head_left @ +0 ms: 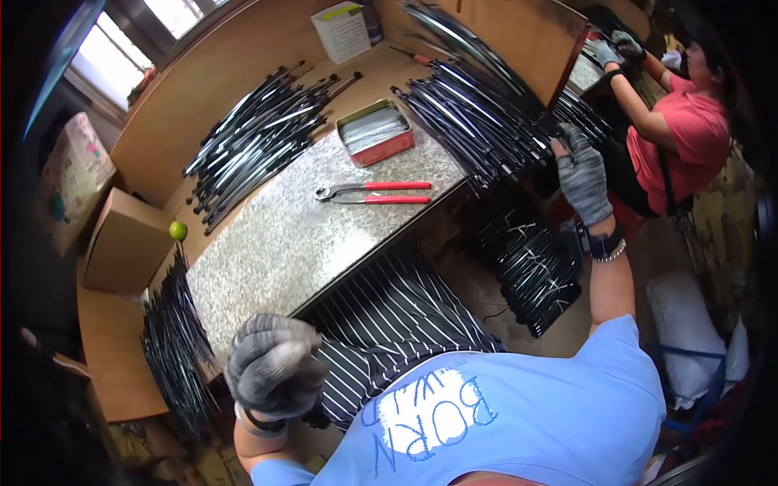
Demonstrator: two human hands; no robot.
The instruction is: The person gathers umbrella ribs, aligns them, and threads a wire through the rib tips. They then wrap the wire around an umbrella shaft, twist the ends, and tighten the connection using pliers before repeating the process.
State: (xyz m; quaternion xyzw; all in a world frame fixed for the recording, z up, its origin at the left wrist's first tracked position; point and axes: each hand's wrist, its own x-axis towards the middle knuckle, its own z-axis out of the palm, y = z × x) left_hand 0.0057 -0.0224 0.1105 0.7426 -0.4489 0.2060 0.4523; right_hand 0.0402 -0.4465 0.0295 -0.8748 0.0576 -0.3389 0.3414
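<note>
My left hand [275, 366], in a grey knit glove, is raised over my lap at the table's near left edge. Its fingers are curled closed, and whatever they may hold is hidden. My right hand [583, 176], gloved with bare fingertips, reaches out to the right, its bent fingers at the near ends of a pile of black rods [478, 121]; what lies between thumb and fingers is too small to make out. Between the hands, red-handled pincers [377, 193] lie on the speckled tabletop [284, 235]. Behind them stands a red tin [384, 152] of thin metal pins.
More black rods [251, 146] lie at the back left, with thin dark rods [174, 348] at the left edge. A cardboard box [126, 243] and white container [342, 32] stand behind. Tied bundles [535, 275] sit low right. A wooden panel [527, 40] separates a co-worker [681, 138].
</note>
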